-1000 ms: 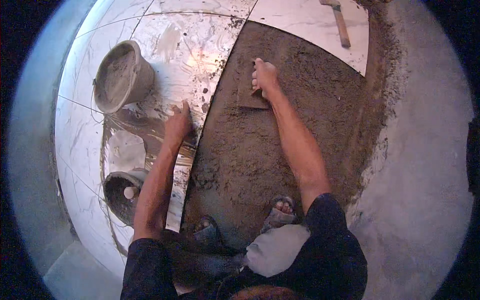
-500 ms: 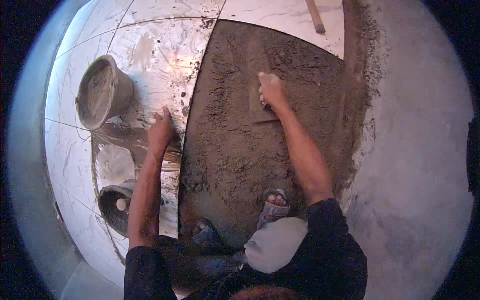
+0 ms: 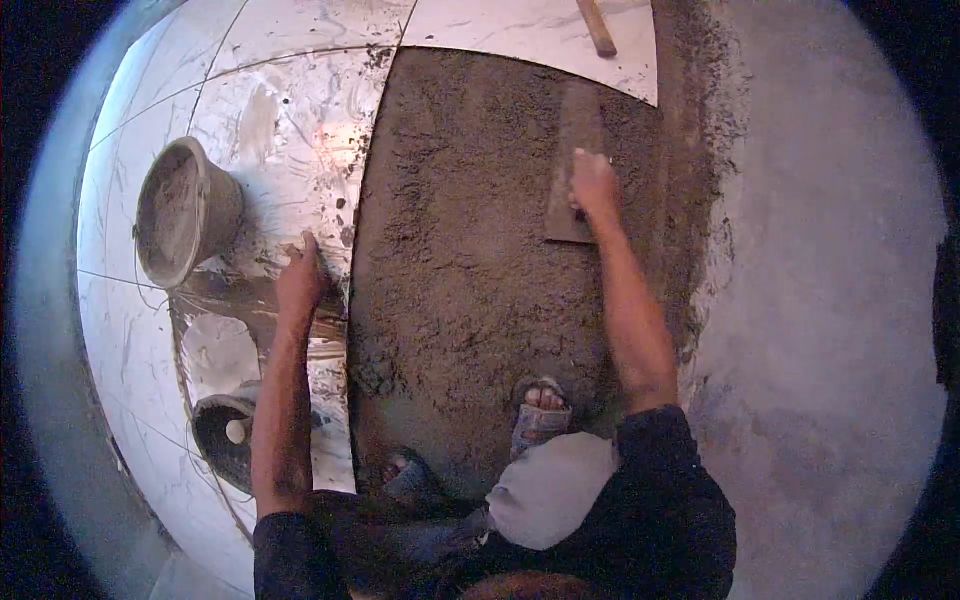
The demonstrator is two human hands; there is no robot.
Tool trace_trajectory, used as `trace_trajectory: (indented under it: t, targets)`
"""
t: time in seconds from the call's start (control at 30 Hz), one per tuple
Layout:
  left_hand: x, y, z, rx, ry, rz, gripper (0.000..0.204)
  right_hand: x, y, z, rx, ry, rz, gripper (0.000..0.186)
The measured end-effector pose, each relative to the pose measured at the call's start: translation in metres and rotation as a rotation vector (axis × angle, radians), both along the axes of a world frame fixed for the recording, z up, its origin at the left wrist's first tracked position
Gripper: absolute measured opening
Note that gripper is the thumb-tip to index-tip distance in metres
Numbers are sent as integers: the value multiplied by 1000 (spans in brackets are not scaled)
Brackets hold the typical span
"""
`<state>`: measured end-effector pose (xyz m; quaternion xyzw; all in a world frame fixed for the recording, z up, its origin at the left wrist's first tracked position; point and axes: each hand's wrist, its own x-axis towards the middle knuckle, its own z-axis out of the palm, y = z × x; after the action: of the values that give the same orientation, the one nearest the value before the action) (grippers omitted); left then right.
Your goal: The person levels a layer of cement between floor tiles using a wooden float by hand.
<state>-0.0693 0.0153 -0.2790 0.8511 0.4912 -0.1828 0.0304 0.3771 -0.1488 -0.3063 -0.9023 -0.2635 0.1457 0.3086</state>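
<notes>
My right hand (image 3: 592,185) grips a long flat plastering trowel (image 3: 568,228), which rests on the rough grey-brown mortar bed (image 3: 450,250) inside the tiled border. My left hand (image 3: 300,275) leans on the muddy white marble-look tile (image 3: 300,120) along the bed's left edge, fingers apart and holding nothing. A bucket of grey mix (image 3: 185,210) stands just left of it. Below, a second dark container (image 3: 215,450) with a pale round object in it sits by my left forearm.
A wooden-handled tool (image 3: 598,30) lies on the tile at the far edge. A grey concrete surface (image 3: 820,280) runs along the right. My sandalled feet (image 3: 540,415) stand at the near end of the mortar.
My right hand and the trowel have moved rightward and slightly down across the mortar. The view has shifted, so the tiles and buckets sit further left. My left hand stays on the tile.
</notes>
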Motion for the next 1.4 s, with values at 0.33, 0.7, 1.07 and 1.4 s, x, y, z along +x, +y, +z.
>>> trace_trajectory:
  t: [0.33,0.7,1.07,1.4]
  targets:
    - [25,-5,23,-56,-4,19,86,67,-86,26,298,437,-524,33]
    - [1,1,5,-41,-14,-58,70,36,-85,31,186,435,-224,36]
    - [8,2,7,-38,-29,-43,74,35,-53,33,313,546,-240,32]
    - [12,-1,15,-66,9,-48,87,48,-46,36,387,542,-540,31]
